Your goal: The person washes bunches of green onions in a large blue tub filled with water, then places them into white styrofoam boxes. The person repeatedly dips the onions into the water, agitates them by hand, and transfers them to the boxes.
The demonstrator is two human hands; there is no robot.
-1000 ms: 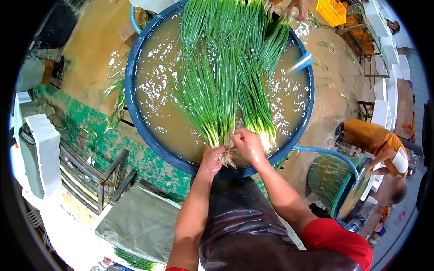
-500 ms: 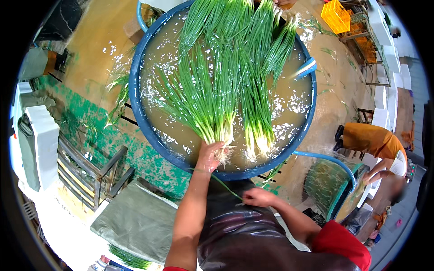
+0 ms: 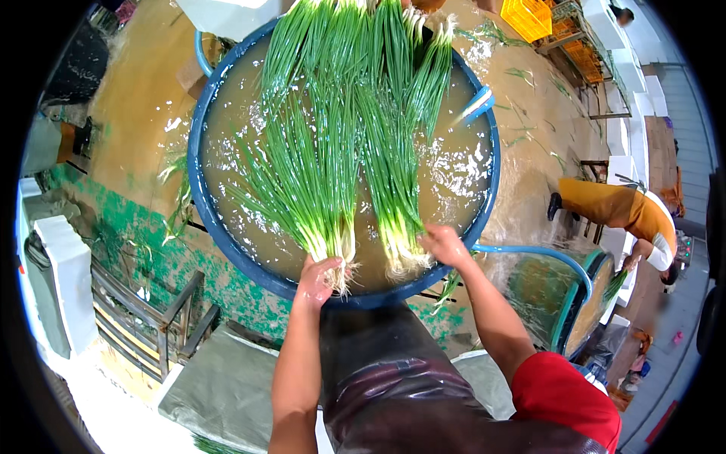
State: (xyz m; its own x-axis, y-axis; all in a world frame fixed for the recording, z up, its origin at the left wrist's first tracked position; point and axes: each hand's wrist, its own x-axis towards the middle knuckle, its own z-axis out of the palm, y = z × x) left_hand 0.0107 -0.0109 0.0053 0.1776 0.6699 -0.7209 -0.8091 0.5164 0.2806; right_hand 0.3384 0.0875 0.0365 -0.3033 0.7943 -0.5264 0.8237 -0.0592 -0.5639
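A blue round tub (image 3: 198,174) of muddy water holds long bunches of green onions (image 3: 295,174). My left hand (image 3: 318,278) is closed around the white root end of the left bunch, by the tub's near rim. My right hand (image 3: 441,244) has its fingers curled at the pale base of a second bunch (image 3: 393,238) on the right; whatever they hold is too small to make out. More bunches (image 3: 340,45) float across the far side of the water.
Orange crates (image 3: 525,17) stand on a rack at upper right. A co-worker (image 3: 605,203) bends over a second tub (image 3: 575,295) at right, beside a blue hose (image 3: 529,253). A metal frame (image 3: 181,303), white block (image 3: 64,272) and covered surface (image 3: 219,378) are at lower left.
My right hand left the left bunch, dropped below the rim with a loose strand, and has now risen to the right bunch. My left hand keeps hold. The view has shifted slightly.
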